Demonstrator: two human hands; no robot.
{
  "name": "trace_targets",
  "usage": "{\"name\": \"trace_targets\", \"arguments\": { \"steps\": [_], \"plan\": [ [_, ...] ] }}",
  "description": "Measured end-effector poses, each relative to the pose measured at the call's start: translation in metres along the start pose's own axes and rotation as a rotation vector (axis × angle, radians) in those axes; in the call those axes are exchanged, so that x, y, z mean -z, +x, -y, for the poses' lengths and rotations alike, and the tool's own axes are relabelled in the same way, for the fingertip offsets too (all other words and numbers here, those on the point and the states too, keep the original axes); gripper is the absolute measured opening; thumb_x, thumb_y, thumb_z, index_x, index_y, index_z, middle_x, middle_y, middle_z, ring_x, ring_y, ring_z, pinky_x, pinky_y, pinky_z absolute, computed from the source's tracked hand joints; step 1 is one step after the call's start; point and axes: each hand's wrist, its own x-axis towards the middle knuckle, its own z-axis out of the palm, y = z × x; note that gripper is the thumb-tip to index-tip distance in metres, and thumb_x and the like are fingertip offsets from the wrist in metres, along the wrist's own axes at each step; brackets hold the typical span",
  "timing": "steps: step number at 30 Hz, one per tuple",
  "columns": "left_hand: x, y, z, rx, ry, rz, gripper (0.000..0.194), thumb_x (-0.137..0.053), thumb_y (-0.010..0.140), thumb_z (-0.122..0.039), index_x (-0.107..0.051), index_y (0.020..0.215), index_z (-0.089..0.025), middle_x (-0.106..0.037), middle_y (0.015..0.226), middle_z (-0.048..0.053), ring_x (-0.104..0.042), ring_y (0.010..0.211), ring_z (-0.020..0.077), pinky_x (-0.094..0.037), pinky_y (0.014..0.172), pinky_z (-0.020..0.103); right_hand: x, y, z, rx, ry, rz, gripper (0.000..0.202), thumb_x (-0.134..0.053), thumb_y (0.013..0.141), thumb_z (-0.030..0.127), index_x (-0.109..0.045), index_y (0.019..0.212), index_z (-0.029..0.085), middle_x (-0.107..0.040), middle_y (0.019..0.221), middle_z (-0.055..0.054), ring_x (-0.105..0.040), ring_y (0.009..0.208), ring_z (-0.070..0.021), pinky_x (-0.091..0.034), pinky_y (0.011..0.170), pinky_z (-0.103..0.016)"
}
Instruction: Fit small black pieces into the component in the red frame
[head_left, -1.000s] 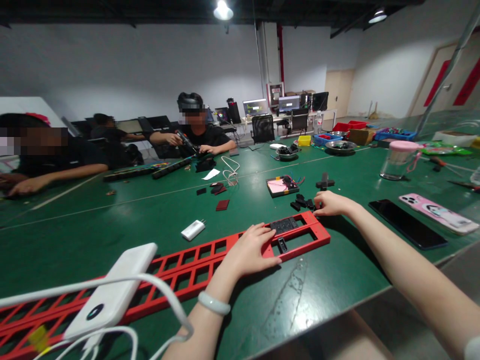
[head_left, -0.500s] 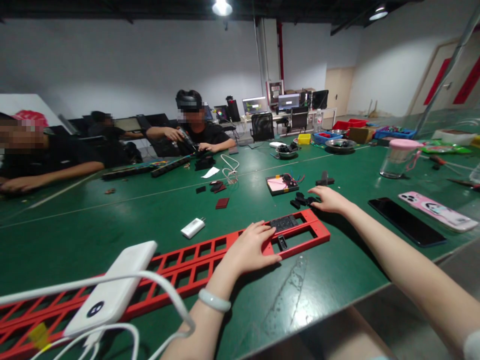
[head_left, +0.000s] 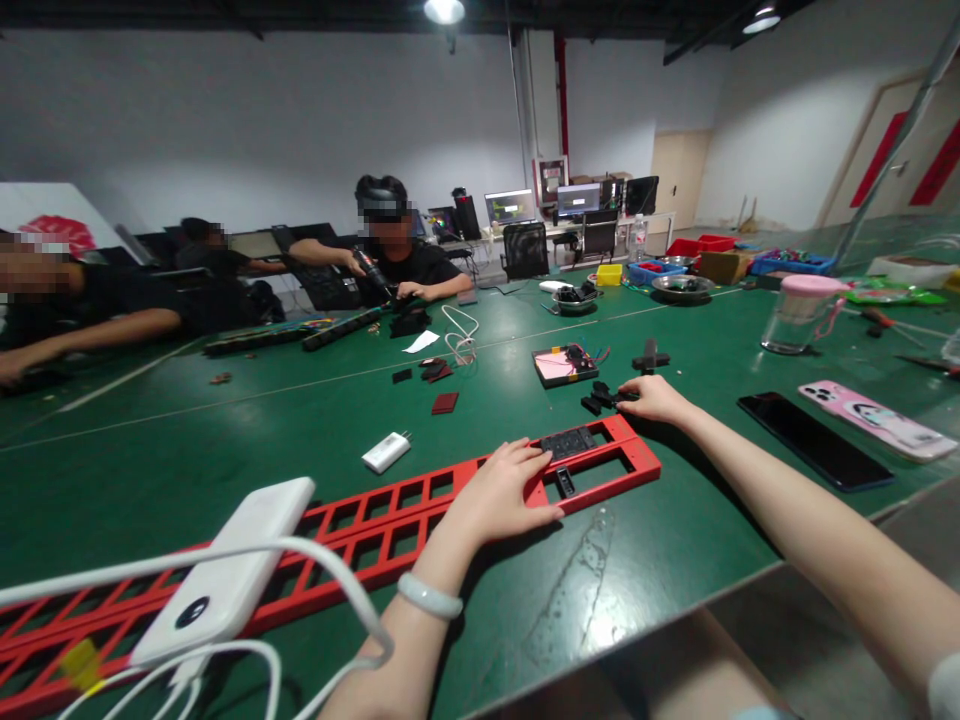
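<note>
Black module [head_left: 568,442] in red frame [head_left: 390,520], left hand [head_left: 499,497] on frame

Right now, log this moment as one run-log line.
left hand: flat on red frame | right hand: touching small black parts | surface: green table | black phone: beside right forearm

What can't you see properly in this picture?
All in the head view:
- Right hand: its fingertips cover some of the small black pieces, so its grip on them is unclear.
- Red frame: the left hand and the white power bank hide parts; the left edge cuts it off.
- Black part in the frame: too small to identify.
</note>
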Motion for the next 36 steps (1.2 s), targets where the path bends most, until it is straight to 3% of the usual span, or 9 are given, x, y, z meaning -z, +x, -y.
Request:
{"name": "trace_targets", "arguments": {
  "steps": [7, 10, 12, 15, 18, 24, 30, 36],
  "plan": [
    [-0.001, 0.0, 0.001, -0.012, 0.001, -0.009, 0.075, -0.059, 0.07, -0.061, -0.047, 0.128, -0.016, -0.049, 0.13, 0.012, -0.034, 0.128, 0.0275, -0.024, 0.107, 0.042, 0.009, -0.002, 0.009, -0.06, -0.03, -0.196, 0.035, -0.057, 0.074, 0.034, -0.068, 0.097, 0.009, -0.066, 0.095, -0.015, -0.061, 0.084, -0.0217, -0.045, 0.079, -0.028],
    [-0.002, 0.0, 0.001, -0.022, 0.003, -0.018, 0.074, -0.059, 0.071, -0.062, -0.048, 0.128, -0.016, -0.051, 0.128, 0.012, -0.035, 0.127, 0.0279, -0.024, 0.107, 0.043, 0.021, -0.01, 0.026, 0.016, 0.033, -0.265, 0.038, -0.059, 0.073, 0.04, -0.067, 0.094, 0.009, -0.063, 0.088, -0.012, -0.059, 0.074, -0.0177, -0.046, 0.073, -0.028],
    [-0.002, 0.0, 0.001, -0.028, 0.001, -0.023, 0.072, -0.059, 0.071, -0.061, -0.049, 0.127, -0.016, -0.052, 0.127, 0.012, -0.036, 0.126, 0.0284, -0.024, 0.107, 0.043, 0.027, -0.019, 0.043, 0.166, 0.144, -0.212, 0.038, -0.063, 0.07, 0.043, -0.068, 0.09, 0.011, -0.06, 0.081, -0.008, -0.056, 0.065, -0.014, -0.046, 0.065, -0.026],
    [-0.001, 0.0, 0.0, -0.034, -0.003, -0.019, 0.067, -0.06, 0.071, -0.06, -0.051, 0.125, -0.02, -0.054, 0.125, 0.011, -0.038, 0.125, 0.0293, -0.024, 0.106, 0.046, 0.032, -0.036, 0.07, 0.42, 0.329, 0.027, 0.037, -0.067, 0.068, 0.042, -0.067, 0.093, 0.015, -0.055, 0.083, -0.005, -0.053, 0.064, -0.0111, -0.046, 0.061, -0.024],
    [-0.001, 0.0, 0.0, -0.049, 0.008, -0.003, 0.06, -0.061, 0.072, -0.057, -0.052, 0.124, -0.028, -0.054, 0.126, 0.008, -0.037, 0.126, 0.0299, -0.023, 0.106, 0.049, 0.029, -0.05, 0.09, 0.531, 0.414, 0.242, 0.039, -0.071, 0.064, 0.037, -0.066, 0.096, 0.015, -0.052, 0.089, -0.004, -0.053, 0.066, -0.0101, -0.047, 0.06, -0.023],
    [-0.002, -0.001, 0.001, -0.057, 0.019, 0.004, 0.056, -0.063, 0.072, -0.055, -0.053, 0.122, -0.033, -0.053, 0.127, 0.007, -0.036, 0.127, 0.0309, -0.022, 0.105, 0.051, 0.022, -0.06, 0.101, 0.538, 0.415, 0.379, 0.039, -0.07, 0.062, 0.023, -0.062, 0.1, 0.016, -0.05, 0.09, -0.003, -0.052, 0.064, -0.0084, -0.046, 0.058, -0.021],
    [0.001, -0.001, 0.001, -0.059, 0.021, 0.021, 0.05, -0.061, 0.074, -0.055, -0.056, 0.119, -0.034, -0.052, 0.128, 0.007, -0.035, 0.127, 0.0324, -0.022, 0.104, 0.053, 0.015, -0.059, 0.1, 0.437, 0.54, 0.49, 0.048, -0.07, 0.064, 0.025, -0.048, 0.105, 0.014, -0.053, 0.073, 0.002, -0.055, 0.063, -0.0113, -0.044, 0.051, -0.02],
    [0.003, -0.003, -0.002, -0.051, -0.023, 0.03, 0.046, -0.064, 0.074, -0.05, -0.058, 0.116, -0.035, -0.052, 0.128, 0.004, -0.034, 0.128, 0.0331, -0.02, 0.105, 0.054, 0.015, -0.061, 0.104, 0.465, 0.507, 0.428, 0.037, -0.071, 0.061, 0.025, -0.056, 0.093, 0.015, -0.052, 0.081, 0.0, -0.054, 0.064, -0.0101, -0.044, 0.053, -0.02]
  ]
}}
